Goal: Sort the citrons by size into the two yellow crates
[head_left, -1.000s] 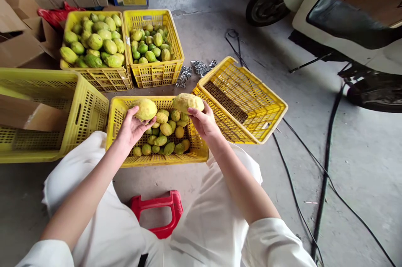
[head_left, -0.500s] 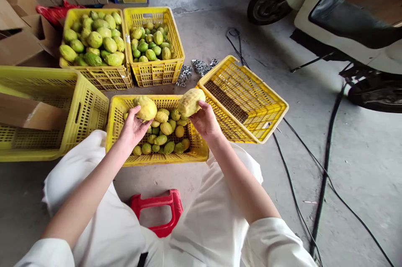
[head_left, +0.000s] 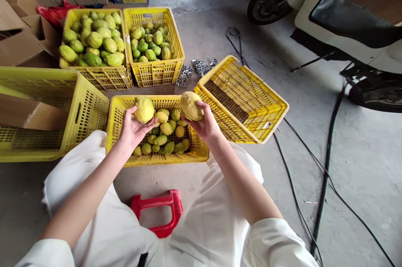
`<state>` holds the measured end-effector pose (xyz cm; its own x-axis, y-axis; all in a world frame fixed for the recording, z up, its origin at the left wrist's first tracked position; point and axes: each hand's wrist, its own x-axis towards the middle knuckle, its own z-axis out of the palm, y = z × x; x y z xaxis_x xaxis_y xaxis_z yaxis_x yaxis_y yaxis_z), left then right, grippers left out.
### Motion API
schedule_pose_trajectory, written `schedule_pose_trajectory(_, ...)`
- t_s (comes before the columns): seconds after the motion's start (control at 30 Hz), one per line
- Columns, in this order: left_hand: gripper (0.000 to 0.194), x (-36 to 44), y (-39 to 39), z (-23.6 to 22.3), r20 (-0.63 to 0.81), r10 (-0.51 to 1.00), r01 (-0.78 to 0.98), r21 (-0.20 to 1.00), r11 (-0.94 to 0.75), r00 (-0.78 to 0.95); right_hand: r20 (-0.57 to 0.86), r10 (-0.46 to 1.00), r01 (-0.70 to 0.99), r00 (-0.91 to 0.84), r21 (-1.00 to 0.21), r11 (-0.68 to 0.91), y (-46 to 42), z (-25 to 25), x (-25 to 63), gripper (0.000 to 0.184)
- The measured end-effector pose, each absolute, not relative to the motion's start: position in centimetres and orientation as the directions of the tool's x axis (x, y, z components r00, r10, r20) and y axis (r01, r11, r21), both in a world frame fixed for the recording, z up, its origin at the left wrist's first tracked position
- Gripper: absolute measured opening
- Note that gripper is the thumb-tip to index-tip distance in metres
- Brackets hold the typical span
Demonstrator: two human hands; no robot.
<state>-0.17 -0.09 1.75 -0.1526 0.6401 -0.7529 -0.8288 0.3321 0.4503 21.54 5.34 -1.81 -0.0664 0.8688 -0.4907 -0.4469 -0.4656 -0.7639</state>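
Over a yellow crate, the left hand loosely cradles one fruit, the right hand clasps another fruit; tilting could roll fruit from the looser grip.

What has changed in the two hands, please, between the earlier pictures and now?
The right hand has turned its fruit: it lay nearly sideways at first, and now its outline looks rounder. The fruit in the left hand, a yellow one, has turned a little too. Nothing was let go or newly taken. The crate beneath and its loose fruits stayed as they were.
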Motion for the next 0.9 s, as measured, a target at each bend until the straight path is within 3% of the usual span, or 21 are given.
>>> schedule_pose_trajectory(0.27, 0.027, -0.6, 0.4, 1.3, -0.745, 0.647, -0.864, 0.424, 0.273, -0.161, -0.265, 0.963, -0.338, 0.044, -0.911, -0.235, 4.5, -1.3, 20.9, 0.079)
schedule_pose_trajectory(0.57, 0.009, -0.4, 0.3, 1.0, -0.745, 0.612, -0.848, 0.483, 0.219, -0.267, -0.247, 0.965, -0.391, 0.089, -0.9, -0.194, 4.8, -1.2, 21.0, 0.062)
schedule_pose_trajectory(0.9, 0.013, -0.1, 0.5, 0.5, -0.745, 0.63, -0.854, 0.459, 0.247, -0.219, -0.179, 0.979, -0.411, 0.095, -0.903, -0.125, 5.1, -1.1, 21.6, 0.064)
